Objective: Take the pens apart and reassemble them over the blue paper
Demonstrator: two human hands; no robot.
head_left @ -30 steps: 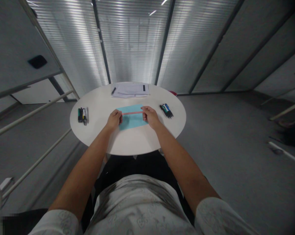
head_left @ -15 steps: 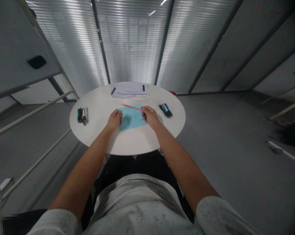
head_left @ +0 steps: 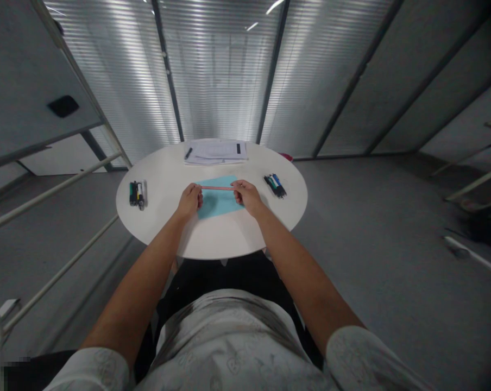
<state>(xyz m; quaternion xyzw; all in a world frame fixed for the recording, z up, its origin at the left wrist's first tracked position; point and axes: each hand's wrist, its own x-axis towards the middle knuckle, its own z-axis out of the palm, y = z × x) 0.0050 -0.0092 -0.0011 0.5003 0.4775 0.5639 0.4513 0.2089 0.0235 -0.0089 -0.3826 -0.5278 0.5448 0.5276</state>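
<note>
A thin pink pencil-like stick [head_left: 218, 188] spans level between my two hands; its exact kind is too small to make out. My left hand [head_left: 190, 202] is closed, pinching the stick's left end with thumb and finger. At the other end, my right hand [head_left: 247, 196] pinches it, fingers curled. Both hands are above a light blue sheet [head_left: 221, 203], which lies at a slant on the round white table [head_left: 221, 239]. The hands cover parts of the sheet's left and right edges.
Several markers [head_left: 137, 194] lie at the table's left, and several pens [head_left: 275, 185] at the right. A stack of papers [head_left: 216, 151] with a dark pen [head_left: 188, 152] on it is at the far edge. A pale metal frame [head_left: 54, 187] stands to the left.
The stick has gone from slanted to level. Its left end, free before, is now in my left hand's pinch, while my right hand keeps the other end.
</note>
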